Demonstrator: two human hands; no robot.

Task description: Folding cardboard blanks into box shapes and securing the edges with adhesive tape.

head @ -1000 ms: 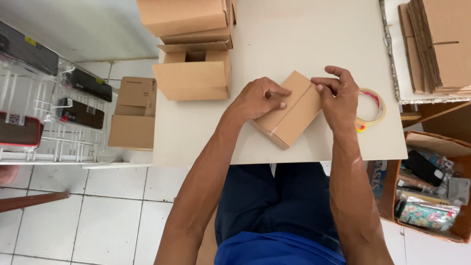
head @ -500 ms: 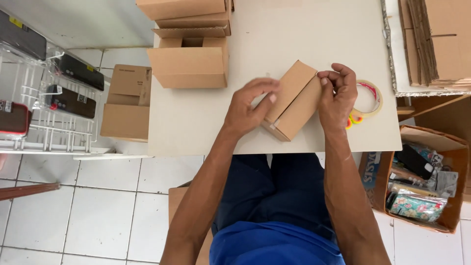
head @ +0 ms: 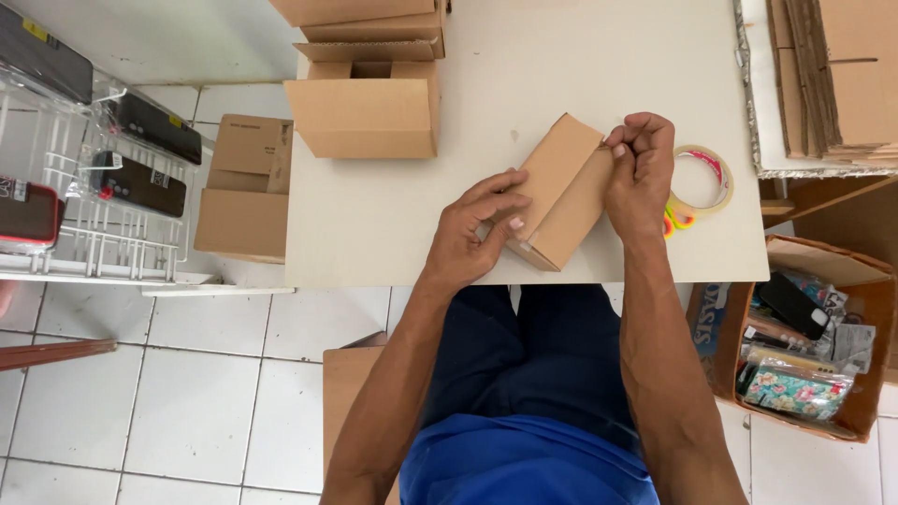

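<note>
A small brown cardboard box (head: pixel 561 192) lies tilted near the front edge of the white table (head: pixel 561 65). My left hand (head: pixel 472 234) grips its near left end, fingers spread over the top face. My right hand (head: pixel 641 173) pinches the box's far right edge with curled fingers. A roll of clear tape (head: pixel 703 178) lies flat on the table just right of my right hand, with small bright-coloured rings (head: pixel 677 223) beside it.
An open cardboard box (head: pixel 369 112) and stacked boxes (head: pixel 374 23) stand at the table's back left. Flat cardboard sheets (head: pixel 837 75) lie at right. A floor box (head: pixel 245 187), a white wire rack (head: pixel 94 215) and a box of packaged items (head: pixel 804 346) surround the table.
Both hands have turned the small box and shifted it slightly toward the table's front edge. My right hand's grip has moved up onto its far right edge.
</note>
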